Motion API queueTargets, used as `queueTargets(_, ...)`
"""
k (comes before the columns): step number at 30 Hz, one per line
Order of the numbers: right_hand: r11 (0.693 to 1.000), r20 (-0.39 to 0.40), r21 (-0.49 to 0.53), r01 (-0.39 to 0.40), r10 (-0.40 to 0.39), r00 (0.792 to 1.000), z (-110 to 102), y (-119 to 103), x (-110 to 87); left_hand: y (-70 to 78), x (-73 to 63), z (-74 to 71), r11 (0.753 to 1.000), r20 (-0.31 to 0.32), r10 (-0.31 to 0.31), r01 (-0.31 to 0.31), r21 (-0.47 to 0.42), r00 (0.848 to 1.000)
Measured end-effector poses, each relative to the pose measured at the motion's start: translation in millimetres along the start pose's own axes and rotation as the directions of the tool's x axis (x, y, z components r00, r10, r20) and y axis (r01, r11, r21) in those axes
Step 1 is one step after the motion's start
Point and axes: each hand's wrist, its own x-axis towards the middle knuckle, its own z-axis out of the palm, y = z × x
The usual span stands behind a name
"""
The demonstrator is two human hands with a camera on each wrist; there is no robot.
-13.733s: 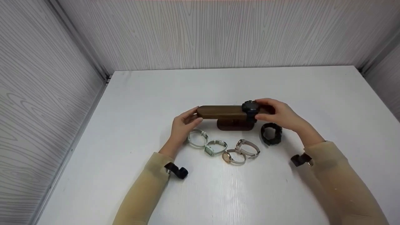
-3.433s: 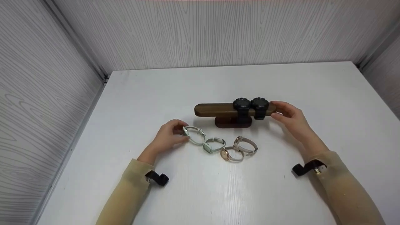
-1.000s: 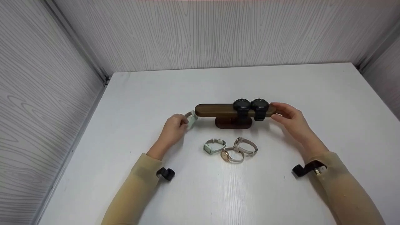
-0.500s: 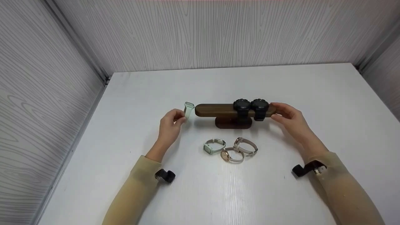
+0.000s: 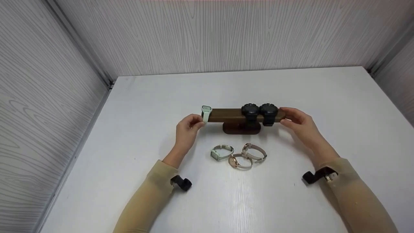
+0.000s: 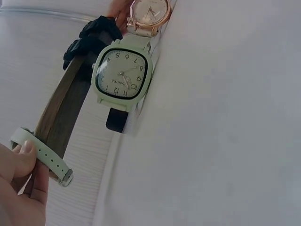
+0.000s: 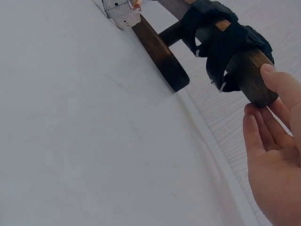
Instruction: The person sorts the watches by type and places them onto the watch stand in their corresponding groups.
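A mint-green watch (image 5: pixel 206 111) is looped round the left end of a dark wooden watch stand (image 5: pixel 226 115). My left hand (image 5: pixel 187 132) pinches its strap between thumb and fingers, and the left wrist view shows the thumb on the green strap (image 6: pixel 49 159). At the stand's other end, my right hand (image 5: pixel 301 127) grips the bar between thumb and fingers. Two black watches, a left one (image 5: pixel 250 110) and a right one (image 5: pixel 268 110), sit side by side on the bar near that hand. The right wrist view shows their straps closed beneath it.
In front of the stand lie another mint-green watch (image 5: pixel 222 152), a rose-gold watch (image 5: pixel 240 161) and a watch with a pale strap (image 5: pixel 255 152). The white table (image 5: pixel 129 106) meets wood-grain panels (image 5: pixel 220 35) at the back and sides.
A second black watch has gone from the table onto the bar. My left hand has lifted the mint-green watch off the table and slid it rightward onto the stand's left end.
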Motion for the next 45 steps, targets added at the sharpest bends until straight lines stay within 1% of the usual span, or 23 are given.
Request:
queueTargets(2, 1.0, -0.004, -0.004, 0.001, -0.001, 1.0, 0, 2, 0.1, -0.6, 0.3, 4.5, 1.0, -0.014, 0.028, -0.028, 0.001, 1.0)
queueTargets(5, 1.0, -0.008, -0.001, 0.001, -0.001, 1.0, -2, 10, 2.9, -0.7, -0.2, 9.2, 0.998, -0.035, 0.058, -0.058, 0.015, 0.998)
queueTargets(7, 1.0, -0.007, 0.001, 0.001, -0.001, 1.0, -2, 11, 3.0, -0.7, -1.2, 11.4, 0.998, -0.045, 0.063, -0.061, 0.03, 0.997)
queueTargets(10, 1.0, -0.008, 0.005, -0.003, 0.003, 1.0, -2, 11, 3.0, 0.3, -3.0, 13.6, 0.998, -0.055, 0.049, -0.046, 0.053, 0.997)
queueTargets(13, 1.0, -0.01, 0.028, -0.001, 0.001, 1.0, -2, 11, 2.6, 3.8, -4.8, 14.7, 0.993, -0.043, 0.055, -0.05, 0.106, 0.998)
queueTargets(18, 0.997, -0.007, 0.074, 0.018, -0.018, 1.0, -1, 13, 2.6, 7.2, -3.5, 13.2, 0.975, 0.018, 0.089, -0.09, 0.203, 0.996)
queueTargets(20, 0.998, -0.007, 0.067, 0.022, -0.021, 1.0, 0, 14, 3.0, 6.7, -1.1, 10.6, 0.975, 0.03, 0.087, -0.091, 0.205, 0.996)
queueTargets(22, 0.998, -0.008, 0.059, 0.021, -0.021, 1.0, 0, 14, 3.4, 5.5, 2.2, 6.7, 0.976, 0.027, 0.089, -0.092, 0.195, 0.996)
queueTargets(25, 0.999, -0.012, 0.047, 0.02, -0.019, 1.0, 0, 15, 4.1, 2.2, 10.0, -0.8, 0.982, 0.029, 0.091, -0.094, 0.165, 0.995)
queueTargets(27, 0.999, -0.014, 0.04, 0.022, -0.021, 1.0, 1, 15, 4.5, -0.9, 16.7, -6.5, 0.986, 0.054, 0.078, -0.085, 0.141, 0.995)
queueTargets(28, 0.999, -0.014, 0.037, 0.023, -0.022, 1.0, 1, 15, 4.5, -2.3, 20.0, -9.2, 0.991, 0.079, 0.06, -0.07, 0.118, 0.995)
queueTargets(30, 0.999, -0.015, 0.037, 0.024, -0.023, 1.0, 2, 14, 4.2, -5.2, 26.3, -13.8, 0.998, 0.153, 0.017, -0.026, 0.059, 0.988)
queueTargets(31, 0.999, -0.015, 0.036, 0.023, -0.023, 1.0, 2, 14, 4.0, -6.7, 29.1, -15.3, 0.999, 0.195, -0.01, 0.004, 0.033, 0.981)
queueTargets(34, 0.999, -0.016, 0.034, 0.019, -0.018, 1.0, 2, 13, 3.6, -10.1, 34.4, -17.5, 0.995, 0.318, -0.076, 0.091, -0.034, 0.945)
queueTargets(36, 0.999, -0.014, 0.034, 0.019, -0.018, 1.0, 2, 13, 3.6, -11.3, 35.9, -16.9, 0.992, 0.372, -0.093, 0.119, -0.048, 0.924)
queueTargets(37, 0.999, -0.015, 0.031, 0.019, -0.019, 1.0, 2, 13, 3.7, -12.1, 36.3, -16.2, 0.991, 0.386, -0.094, 0.124, -0.053, 0.918)
queueTargets(39, 0.999, -0.017, 0.032, 0.019, -0.018, 1.0, 2, 13, 3.9, -13.5, 37.0, -14.5, 0.99, 0.397, -0.089, 0.125, -0.066, 0.914)
queueTargets(43, 0.999, -0.013, 0.03, 0.013, -0.013, 1.0, 2, 12, 3.5, -15.5, 38.5, -11.6, 0.989, 0.393, -0.073, 0.117, -0.087, 0.916)
queueTargets(45, 0.999, -0.008, 0.038, 0.011, -0.011, 1.0, 2, 12, 3.2, -15.7, 39.6, -10.3, 0.99, 0.398, -0.071, 0.113, -0.084, 0.915)
